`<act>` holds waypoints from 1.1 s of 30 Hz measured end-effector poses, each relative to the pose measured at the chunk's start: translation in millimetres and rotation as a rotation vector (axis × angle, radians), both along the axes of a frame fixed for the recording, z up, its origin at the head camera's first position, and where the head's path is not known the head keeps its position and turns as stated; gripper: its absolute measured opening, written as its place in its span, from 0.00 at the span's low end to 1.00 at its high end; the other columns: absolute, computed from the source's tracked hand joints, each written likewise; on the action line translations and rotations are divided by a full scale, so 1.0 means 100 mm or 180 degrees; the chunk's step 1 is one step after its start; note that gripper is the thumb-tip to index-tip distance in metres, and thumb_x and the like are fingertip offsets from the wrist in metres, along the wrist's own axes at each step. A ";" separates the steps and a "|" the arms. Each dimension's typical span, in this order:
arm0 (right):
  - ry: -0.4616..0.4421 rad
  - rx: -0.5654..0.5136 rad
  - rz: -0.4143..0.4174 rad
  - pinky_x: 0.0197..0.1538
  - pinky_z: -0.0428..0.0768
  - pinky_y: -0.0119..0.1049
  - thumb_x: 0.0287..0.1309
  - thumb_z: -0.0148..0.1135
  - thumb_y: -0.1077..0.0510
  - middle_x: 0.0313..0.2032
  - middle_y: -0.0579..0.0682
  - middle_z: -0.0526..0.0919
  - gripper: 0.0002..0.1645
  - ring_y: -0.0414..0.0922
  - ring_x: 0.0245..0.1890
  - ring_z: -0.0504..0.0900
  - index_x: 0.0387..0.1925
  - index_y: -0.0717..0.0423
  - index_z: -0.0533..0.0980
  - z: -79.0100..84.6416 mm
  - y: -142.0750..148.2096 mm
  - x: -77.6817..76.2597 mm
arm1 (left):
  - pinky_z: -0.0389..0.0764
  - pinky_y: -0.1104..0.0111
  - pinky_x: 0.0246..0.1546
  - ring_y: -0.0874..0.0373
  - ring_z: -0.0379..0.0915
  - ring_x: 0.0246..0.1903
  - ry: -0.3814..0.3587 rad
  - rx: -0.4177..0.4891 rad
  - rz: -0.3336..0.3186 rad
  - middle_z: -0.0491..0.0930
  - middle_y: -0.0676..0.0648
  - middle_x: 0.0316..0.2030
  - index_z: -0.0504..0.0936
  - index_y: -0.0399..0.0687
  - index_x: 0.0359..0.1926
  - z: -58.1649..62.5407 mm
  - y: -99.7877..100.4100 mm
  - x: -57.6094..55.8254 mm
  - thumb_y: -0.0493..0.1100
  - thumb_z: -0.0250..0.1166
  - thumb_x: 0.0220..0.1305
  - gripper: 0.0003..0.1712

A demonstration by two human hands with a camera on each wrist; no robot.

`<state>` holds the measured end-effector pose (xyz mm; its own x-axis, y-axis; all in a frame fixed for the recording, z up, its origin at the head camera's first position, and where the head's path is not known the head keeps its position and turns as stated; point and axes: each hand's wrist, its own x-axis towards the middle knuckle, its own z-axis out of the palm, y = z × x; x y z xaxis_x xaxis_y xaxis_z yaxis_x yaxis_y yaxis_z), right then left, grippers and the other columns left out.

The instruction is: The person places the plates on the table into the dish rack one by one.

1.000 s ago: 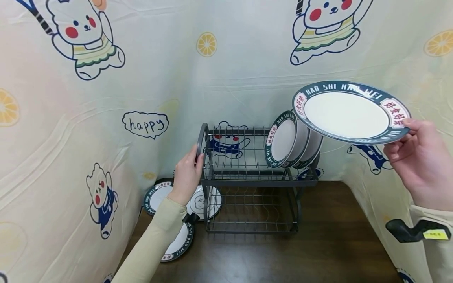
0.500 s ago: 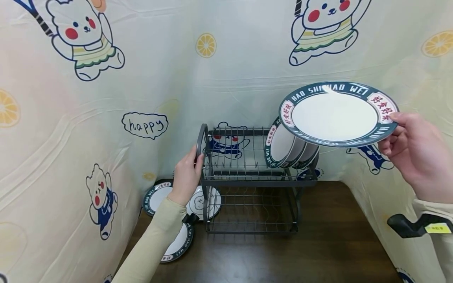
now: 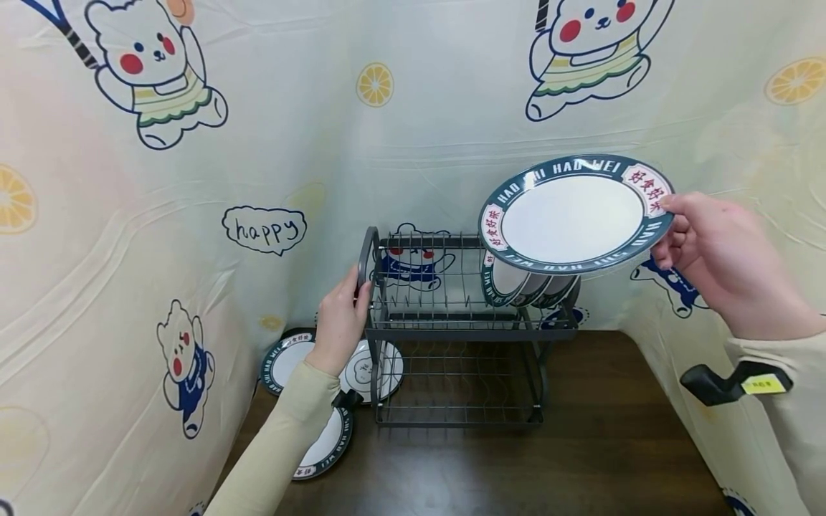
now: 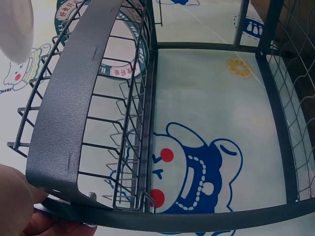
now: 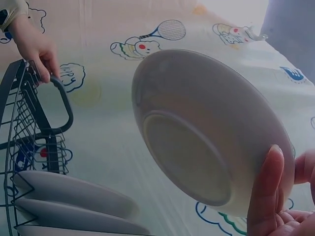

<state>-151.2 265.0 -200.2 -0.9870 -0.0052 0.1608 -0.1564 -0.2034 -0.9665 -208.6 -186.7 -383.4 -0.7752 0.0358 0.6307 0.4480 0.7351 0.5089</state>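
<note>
My right hand (image 3: 729, 251) pinches a white plate (image 3: 574, 218) with a dark green lettered rim by its right edge, thumb on top. The plate is tilted in the air, above and in front of several plates (image 3: 506, 283) standing on edge at the right of the dish rack's upper tier. The right wrist view shows the held plate's pale underside (image 5: 187, 152) and fingers (image 5: 268, 191) beneath it. My left hand (image 3: 342, 319) grips the left end frame of the dark two-tier dish rack (image 3: 471, 334); in the left wrist view part of that hand (image 4: 15, 206) shows at the frame.
Left of the rack, several plates lie on the brown wooden table (image 3: 464, 473): a green-rimmed plate (image 3: 287, 362), an upside-down plate (image 3: 361, 369) and another green-rimmed plate (image 3: 332, 444) partly behind the left forearm. A cartoon-printed cloth (image 3: 419, 158) hangs behind and along both sides.
My right hand has carried the plate left and slightly down, now overlapping the standing plates in the head view. My left hand has stayed on the rack.
</note>
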 end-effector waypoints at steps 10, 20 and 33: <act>0.0012 0.0312 -0.0045 0.24 0.78 0.29 0.77 0.57 0.57 0.21 0.52 0.79 0.17 0.45 0.18 0.75 0.32 0.59 0.84 0.10 -0.06 -0.19 | 0.85 0.58 0.27 0.48 0.80 0.27 -0.0002 0.0011 -0.0010 0.82 0.40 0.33 0.77 0.35 0.57 0.01 0.01 0.00 0.39 0.58 0.80 0.13; -0.0118 0.0876 -0.0260 0.25 0.82 0.28 0.74 0.62 0.52 0.23 0.50 0.82 0.14 0.43 0.20 0.79 0.34 0.53 0.86 0.22 -0.15 -0.28 | 0.85 0.58 0.27 0.48 0.80 0.27 0.0003 0.0032 -0.0022 0.81 0.40 0.33 0.77 0.35 0.56 0.00 0.00 -0.01 0.40 0.57 0.80 0.13; -0.0023 0.1979 -0.0479 0.25 0.84 0.30 0.75 0.58 0.50 0.22 0.47 0.82 0.13 0.43 0.19 0.80 0.36 0.45 0.85 0.32 -0.36 -0.29 | 0.89 0.57 0.32 0.46 0.84 0.31 -0.0029 0.0065 -0.0024 0.84 0.38 0.38 0.77 0.34 0.60 0.00 0.01 -0.01 0.40 0.58 0.80 0.16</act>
